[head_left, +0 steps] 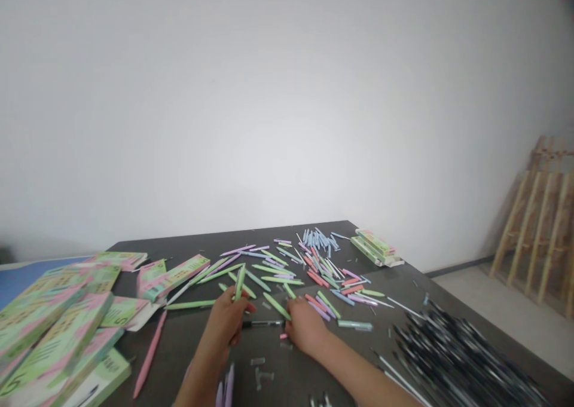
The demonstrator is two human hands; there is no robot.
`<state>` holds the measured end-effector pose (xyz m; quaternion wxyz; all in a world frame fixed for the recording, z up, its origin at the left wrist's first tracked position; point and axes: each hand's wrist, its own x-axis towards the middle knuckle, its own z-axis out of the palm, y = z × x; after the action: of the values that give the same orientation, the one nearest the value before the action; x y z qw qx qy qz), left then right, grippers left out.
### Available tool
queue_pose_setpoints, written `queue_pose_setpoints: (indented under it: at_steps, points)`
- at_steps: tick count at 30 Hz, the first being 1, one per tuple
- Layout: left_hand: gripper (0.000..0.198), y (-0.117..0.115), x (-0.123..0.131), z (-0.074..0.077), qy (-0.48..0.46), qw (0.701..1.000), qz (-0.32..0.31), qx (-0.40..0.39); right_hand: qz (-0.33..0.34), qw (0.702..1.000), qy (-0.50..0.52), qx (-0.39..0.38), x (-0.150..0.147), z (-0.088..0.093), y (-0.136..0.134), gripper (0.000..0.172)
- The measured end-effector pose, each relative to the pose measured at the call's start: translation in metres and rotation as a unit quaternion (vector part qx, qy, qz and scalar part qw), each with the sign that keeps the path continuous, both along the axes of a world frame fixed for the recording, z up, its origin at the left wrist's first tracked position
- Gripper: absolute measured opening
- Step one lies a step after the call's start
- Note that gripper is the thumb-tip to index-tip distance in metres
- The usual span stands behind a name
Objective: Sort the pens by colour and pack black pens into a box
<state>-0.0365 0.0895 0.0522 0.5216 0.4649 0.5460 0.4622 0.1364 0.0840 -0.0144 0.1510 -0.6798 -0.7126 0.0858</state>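
My left hand is closed around a light green pen, which points up and away from me. Just to the right, my right hand is low over the table with its fingers curled, and what they hold is hidden. A dark, thin pen or refill lies between the two hands, its right end at my right fingertips. Another green pen piece reaches the right fingers from the upper left; I cannot tell whether they grip it. Small clear plastic pieces lie nearer to me.
Printed pen boxes are piled at left, with more boxes at back right. Pastel pen parts spread across the black table. Many black refills lie front right. A pink pen is left of my hands. Wooden easels lean by the wall.
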Motion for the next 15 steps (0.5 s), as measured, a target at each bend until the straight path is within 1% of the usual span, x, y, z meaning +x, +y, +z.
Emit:
queue_pose_setpoints:
  at_steps: [2,4,6,9,10,12,13,15]
  points:
    - [0.013,-0.002,-0.006,0.010,-0.014,1.000,0.019,0.015,-0.007,0.998,0.046,-0.030,0.008,0.002,0.005,0.020]
    - [0.018,-0.005,-0.013,0.018,-0.041,0.998,0.033,0.023,-0.010,0.995,0.097,-0.031,0.018,0.007,0.011,0.015]
    - [0.021,-0.007,-0.017,0.022,-0.079,0.996,0.036,0.015,-0.025,0.987,0.158,0.003,0.024,0.015,0.017,0.016]
    - [0.021,-0.009,-0.009,0.017,-0.154,0.987,0.019,-0.036,-0.030,0.960,0.263,0.088,0.017,0.029,0.018,0.019]
    - [0.019,-0.009,-0.004,0.013,-0.184,0.981,0.009,-0.055,-0.015,0.949,0.295,0.111,0.011,0.033,0.015,0.020]
    - [0.014,-0.007,0.009,0.007,-0.244,0.967,-0.005,-0.070,0.051,0.931,0.336,0.135,-0.005,0.041,0.007,0.023]
    - [0.012,-0.006,0.014,0.005,-0.274,0.960,-0.004,-0.064,0.096,0.925,0.341,0.136,-0.012,0.044,0.003,0.024]
    - [0.009,-0.004,0.018,0.005,-0.324,0.945,0.017,-0.036,0.182,0.921,0.322,0.125,-0.019,0.047,-0.001,0.023]
